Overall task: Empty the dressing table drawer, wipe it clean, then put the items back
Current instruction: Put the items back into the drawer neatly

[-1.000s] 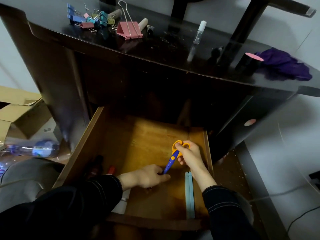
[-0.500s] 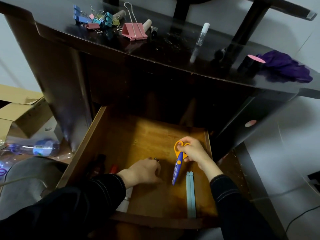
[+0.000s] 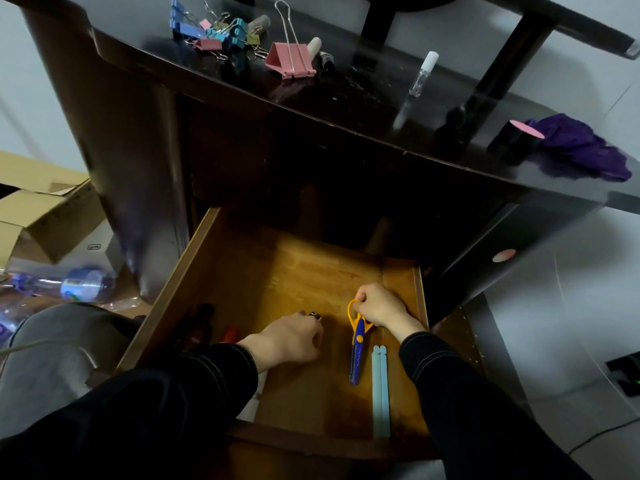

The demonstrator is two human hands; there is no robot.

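The wooden drawer (image 3: 194,271) is pulled out under the dark dressing table (image 3: 363,109). My right hand (image 3: 379,308) grips the orange handles of blue scissors (image 3: 358,351), which lie on the drawer floor pointing toward me. Beside them on the right lie two pale blue sticks (image 3: 381,389). My left hand (image 3: 294,337) is curled on the drawer floor with a small dark metal-tipped item (image 3: 316,315) at its fingertips. A red item (image 3: 230,332) and a dark item (image 3: 199,323) sit at the drawer's left; a white object (image 3: 254,400) is partly hidden under my left sleeve.
On the tabletop lie coloured binder clips (image 3: 214,29), a large pink clip (image 3: 292,62), a clear tube with white cap (image 3: 420,76), a black cylinder with pink top (image 3: 517,140) and a purple cloth (image 3: 585,148). Cardboard boxes (image 3: 41,209) and a plastic bottle (image 3: 69,284) lie on the floor at left.
My right hand swung the scissors from slanting across the drawer to lying lengthwise beside the blue sticks. My left hand let go of the blade tip and drew left onto the small dark item.
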